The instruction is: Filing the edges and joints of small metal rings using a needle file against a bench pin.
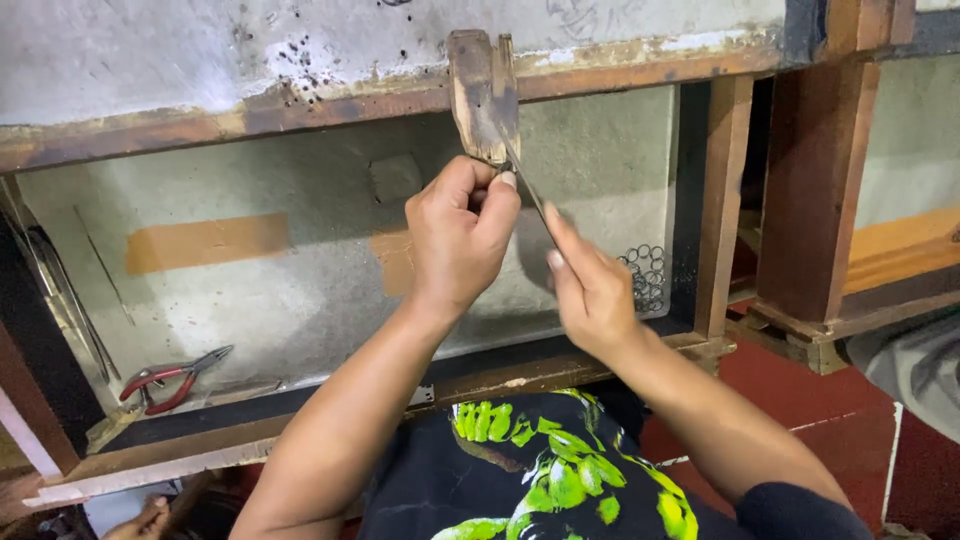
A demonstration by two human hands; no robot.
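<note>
closest to us, the dark shirt with the green print (540, 470) fills the bottom of the view, and both our forearms reach up and away from it. our left hand (458, 238) is curled tight, thumb and fingers pressed together around something small just under the wooden peg (483, 95) — what it pinches is too small for us to tell. our right hand (590, 290) sits just beside it, fingers drawn together on a thin metal tool (525, 180) that slants up toward the peg's lower end. the peg juts out from the rusty bench edge (300, 105), so it reads as a rest — we'd judge the hands crowd up against it to brace the small work. the work point lies right above the left knuckles, between the two hands. farther down to the left, red-handled pliers (172, 380) lie in the tray (300, 280) under the bench, well apart from both hands. at the tray's right side, a cluster of small wire rings (648, 275) sits near the right hand. beyond it, wooden posts (815, 170) stand upright.
</note>
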